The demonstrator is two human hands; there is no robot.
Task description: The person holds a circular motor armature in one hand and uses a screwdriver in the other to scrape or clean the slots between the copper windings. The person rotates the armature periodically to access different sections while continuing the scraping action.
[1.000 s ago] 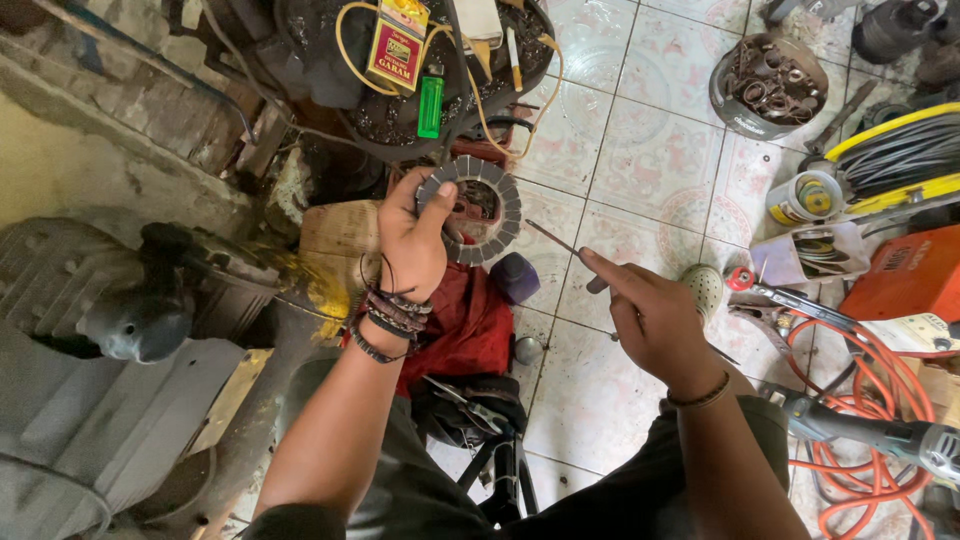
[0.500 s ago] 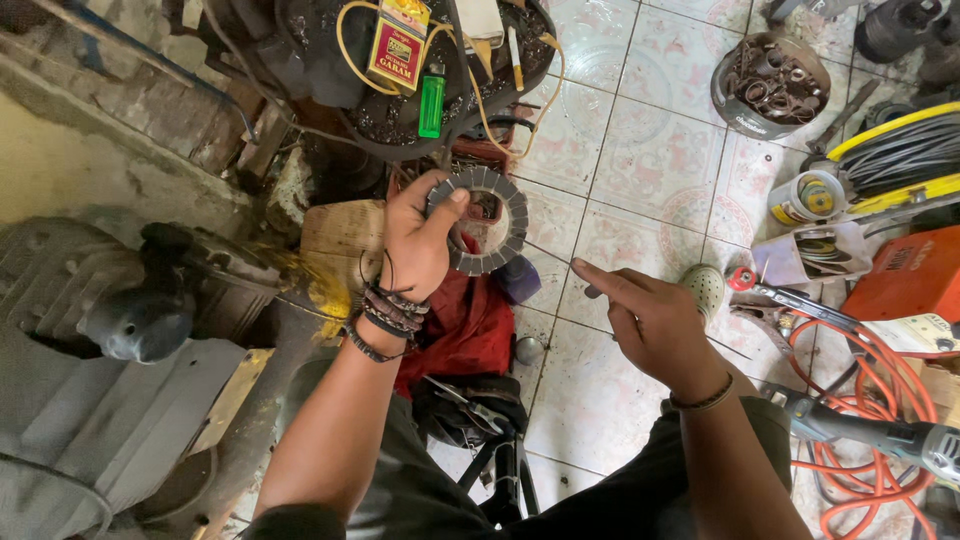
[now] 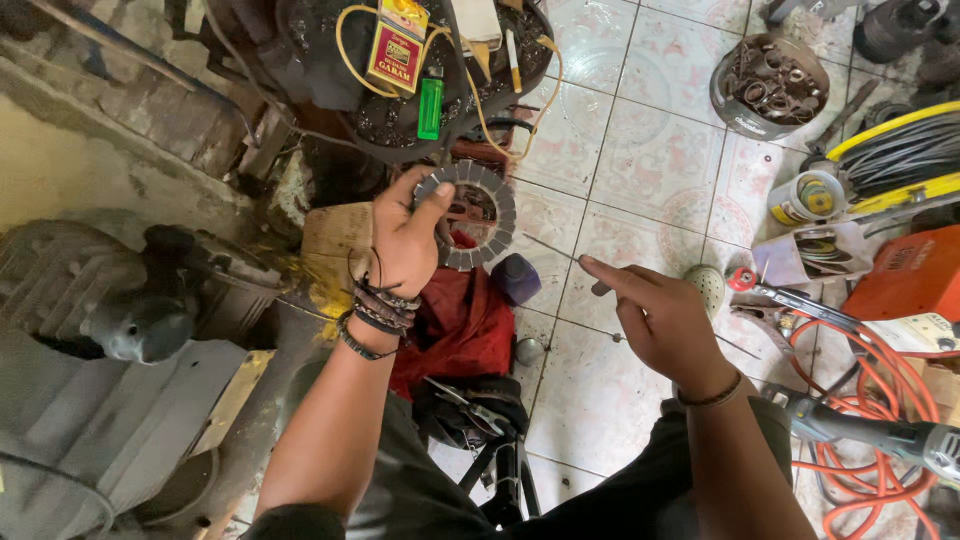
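The left hand (image 3: 405,240) stays clamped on the toothed stator ring (image 3: 470,215), now lifted higher. The right hand (image 3: 660,320), fingers pinched together on a thin wire (image 3: 550,247), has drawn back, leaving a gap to the ring.

Small red-yellow rectangular cardboard box (image 3: 397,45) with label face up, top centre, lying on dark round tray among yellow cable. Green plastic lighter (image 3: 430,108) just below it. Round tin with yellow-white label (image 3: 806,197) right side, on tiled floor beside yellow-rimmed cable coil. Orange metal machine casing (image 3: 912,275) with pale printed panel, far right. No screens, no signs.
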